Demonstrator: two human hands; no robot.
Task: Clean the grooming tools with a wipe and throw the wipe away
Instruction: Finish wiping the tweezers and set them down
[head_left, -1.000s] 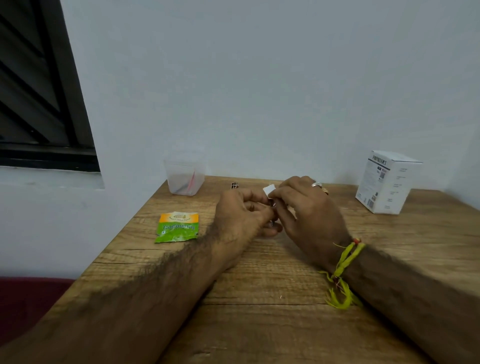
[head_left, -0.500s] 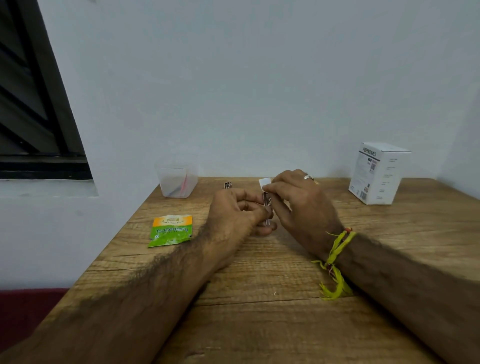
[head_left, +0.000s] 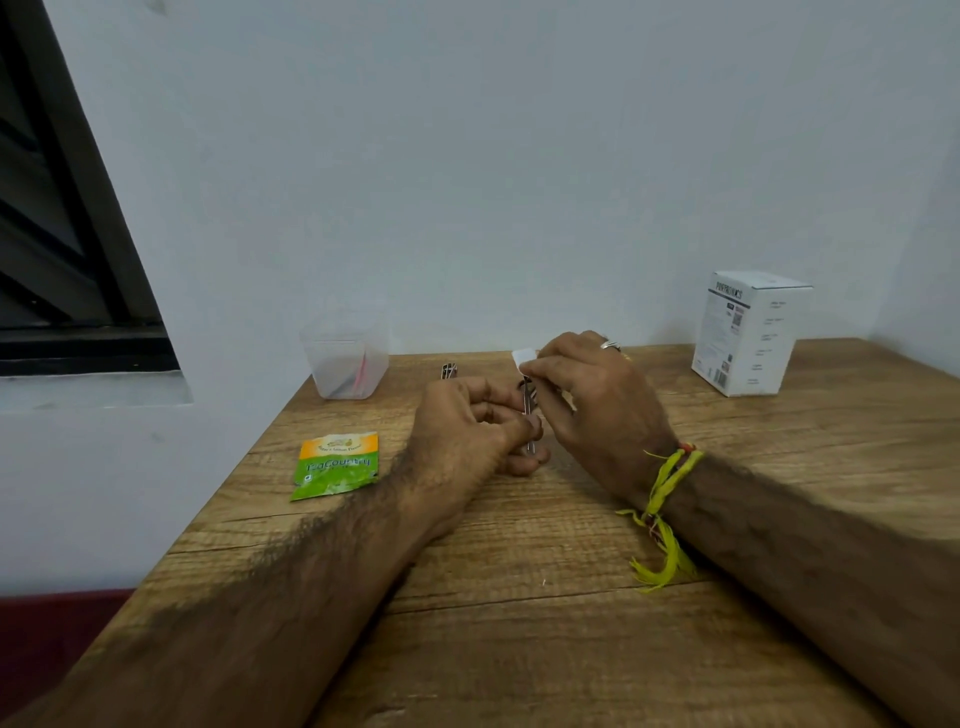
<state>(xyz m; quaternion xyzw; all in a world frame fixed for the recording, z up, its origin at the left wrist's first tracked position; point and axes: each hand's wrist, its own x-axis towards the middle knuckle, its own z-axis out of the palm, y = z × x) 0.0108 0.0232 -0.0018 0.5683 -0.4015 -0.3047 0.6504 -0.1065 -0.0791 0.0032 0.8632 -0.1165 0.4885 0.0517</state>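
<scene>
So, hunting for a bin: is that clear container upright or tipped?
Upright: the clear container stands on its base on the table, mouth up.

White wipe (head_left: 523, 357), silver metal tool (head_left: 529, 415), green-and-orange sachet (head_left: 336, 465), white printed box (head_left: 748, 335), yellow wrist thread (head_left: 667, 499), brown wood-grain table (head_left: 519, 623).

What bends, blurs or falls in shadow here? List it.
Head view: wide-angle lens slants the window frame and box; soft, even light, no glare; faint shadows under both hands on the table; the thin metal tool and wipe are small and soft, detail unreadable.
</scene>
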